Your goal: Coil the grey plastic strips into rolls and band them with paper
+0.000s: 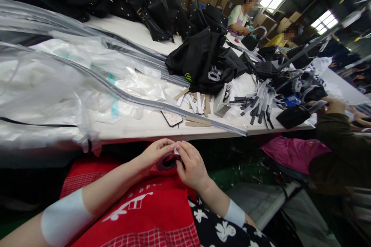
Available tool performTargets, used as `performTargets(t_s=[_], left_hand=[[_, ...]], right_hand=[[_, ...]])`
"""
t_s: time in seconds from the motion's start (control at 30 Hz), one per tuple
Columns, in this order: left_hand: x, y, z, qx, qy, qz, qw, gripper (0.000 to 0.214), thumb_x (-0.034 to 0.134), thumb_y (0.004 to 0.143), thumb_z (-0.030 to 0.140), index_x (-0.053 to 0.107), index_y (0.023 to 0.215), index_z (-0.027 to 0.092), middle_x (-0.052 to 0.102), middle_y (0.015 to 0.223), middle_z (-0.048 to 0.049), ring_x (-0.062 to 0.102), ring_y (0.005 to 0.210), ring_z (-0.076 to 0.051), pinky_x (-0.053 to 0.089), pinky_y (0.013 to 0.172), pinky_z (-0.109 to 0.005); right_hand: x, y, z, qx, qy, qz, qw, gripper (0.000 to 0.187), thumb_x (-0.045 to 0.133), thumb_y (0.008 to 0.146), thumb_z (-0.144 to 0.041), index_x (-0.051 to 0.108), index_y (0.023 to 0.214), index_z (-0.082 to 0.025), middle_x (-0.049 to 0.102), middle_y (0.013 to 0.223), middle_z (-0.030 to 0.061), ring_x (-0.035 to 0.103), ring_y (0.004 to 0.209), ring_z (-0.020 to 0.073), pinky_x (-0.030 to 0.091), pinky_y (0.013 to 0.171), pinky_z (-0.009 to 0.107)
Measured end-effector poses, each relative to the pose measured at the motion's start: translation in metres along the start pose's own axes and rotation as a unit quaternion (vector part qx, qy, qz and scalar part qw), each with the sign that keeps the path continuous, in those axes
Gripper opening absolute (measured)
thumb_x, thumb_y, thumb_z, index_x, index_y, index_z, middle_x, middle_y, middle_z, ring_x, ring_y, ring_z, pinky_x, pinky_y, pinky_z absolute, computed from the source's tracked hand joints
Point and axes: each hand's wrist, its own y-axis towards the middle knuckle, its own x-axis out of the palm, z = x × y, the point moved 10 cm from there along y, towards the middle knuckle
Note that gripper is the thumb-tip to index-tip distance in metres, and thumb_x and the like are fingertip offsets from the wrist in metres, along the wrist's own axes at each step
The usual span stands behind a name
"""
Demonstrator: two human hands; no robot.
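Note:
My left hand [159, 152] and my right hand [193, 165] meet over my lap, just in front of the table edge. Both have curled fingers, and their fingertips come together at a small white piece [176, 151]. Below it, between the hands, is a dark, reddish roll [167, 163] with a hollow middle; its kind is unclear, and my fingers partly cover it. A red apron [162, 197] lies beneath. On the table [139, 133] beyond my hands are a phone-shaped item with a patterned face [173, 119] and tan strips [198, 122].
Long grey strips [145, 102] cross the table over clear plastic bags [72, 96]. Black bags [199, 58] are piled behind, with white and tan slips [199, 102] nearer. A co-worker's sleeve [333, 139] is at the right, beside black-ended straps [262, 102]. Two people work farther back.

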Motion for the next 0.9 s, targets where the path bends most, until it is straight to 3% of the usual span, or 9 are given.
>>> performTargets(t_s=[0.1,0.23,0.37,0.43,0.5,0.57,0.63,0.73,0.9], left_hand=[[-0.002,0.000,0.006,0.034,0.093,0.008,0.995,0.038,0.077,0.063,0.047,0.068,0.083,0.016,0.069,0.078,-0.0040,0.060,0.072,-0.018,0.046,0.068,-0.028],[0.001,-0.002,0.010,0.048,0.120,-0.009,0.992,0.035,0.073,0.066,0.045,0.066,0.084,0.016,0.069,0.083,-0.0046,0.060,0.077,-0.019,0.047,0.073,-0.029],[0.001,-0.003,0.011,0.037,0.129,-0.020,0.991,0.037,0.072,0.066,0.046,0.064,0.086,0.016,0.066,0.075,-0.0027,0.058,0.069,-0.017,0.045,0.067,-0.028],[-0.001,-0.004,0.011,0.032,0.135,-0.015,0.990,0.039,0.072,0.066,0.048,0.063,0.086,0.016,0.066,0.073,-0.0017,0.057,0.065,-0.017,0.044,0.063,-0.026],[-0.006,-0.005,0.010,0.032,0.138,-0.006,0.990,0.040,0.071,0.066,0.050,0.063,0.087,0.017,0.066,0.073,-0.0017,0.057,0.065,-0.017,0.044,0.061,-0.026],[-0.010,-0.004,0.010,0.036,0.142,0.001,0.989,0.042,0.071,0.066,0.053,0.063,0.088,0.017,0.067,0.075,-0.0026,0.059,0.067,-0.019,0.045,0.062,-0.027],[-0.012,-0.003,0.011,0.048,0.153,0.009,0.987,0.042,0.070,0.066,0.053,0.064,0.087,0.018,0.068,0.078,-0.0041,0.061,0.070,-0.020,0.046,0.063,-0.028],[-0.013,-0.004,0.016,0.075,0.160,0.025,0.984,0.038,0.071,0.067,0.051,0.065,0.086,0.019,0.070,0.080,-0.0052,0.062,0.072,-0.022,0.046,0.064,-0.029],[-0.011,-0.009,0.027,0.111,0.147,0.041,0.982,0.032,0.073,0.066,0.044,0.065,0.085,0.019,0.071,0.079,-0.0051,0.063,0.073,-0.022,0.047,0.067,-0.030]], right_hand=[[0.002,-0.001,-0.001,0.002,0.008,0.006,1.000,0.064,0.049,0.080,-0.012,0.038,0.142,-0.016,0.050,0.135,0.0148,0.042,0.128,0.0282,0.041,0.106,0.050],[0.001,-0.005,-0.006,0.022,0.054,0.016,0.998,0.063,0.051,0.079,-0.015,0.040,0.140,-0.016,0.049,0.134,0.0140,0.042,0.128,0.0275,0.040,0.107,0.048],[-0.031,0.002,0.016,0.028,0.058,0.071,0.995,0.055,0.055,0.081,-0.021,0.046,0.135,-0.019,0.054,0.128,0.0129,0.049,0.121,0.0267,0.044,0.102,0.046],[-0.070,0.010,0.056,0.053,0.006,0.154,0.987,0.046,0.055,0.083,-0.024,0.052,0.129,-0.019,0.059,0.122,0.0129,0.053,0.116,0.0263,0.044,0.100,0.046],[-0.118,0.017,0.115,0.110,-0.046,0.259,0.958,0.036,0.053,0.084,-0.027,0.059,0.119,-0.018,0.063,0.114,0.0130,0.055,0.110,0.0258,0.044,0.099,0.045],[-0.160,0.019,0.186,0.218,-0.049,0.337,0.915,0.033,0.051,0.084,-0.031,0.063,0.110,-0.015,0.064,0.109,0.0140,0.057,0.104,0.0248,0.044,0.096,0.043],[-0.181,0.021,0.255,0.337,0.003,0.353,0.873,0.033,0.052,0.081,-0.034,0.066,0.103,-0.014,0.066,0.106,0.0141,0.058,0.097,0.0231,0.044,0.093,0.039],[-0.178,0.035,0.314,0.406,0.074,0.320,0.853,0.030,0.053,0.078,-0.039,0.070,0.078,-0.014,0.069,0.080,0.0102,0.061,0.075,0.0199,0.049,0.075,0.033],[-0.142,0.045,0.346,0.428,0.165,0.295,0.838,0.032,0.066,0.064,-0.045,0.068,0.067,-0.013,0.065,0.060,0.0044,0.056,0.055,0.0152,0.043,0.055,0.026]])
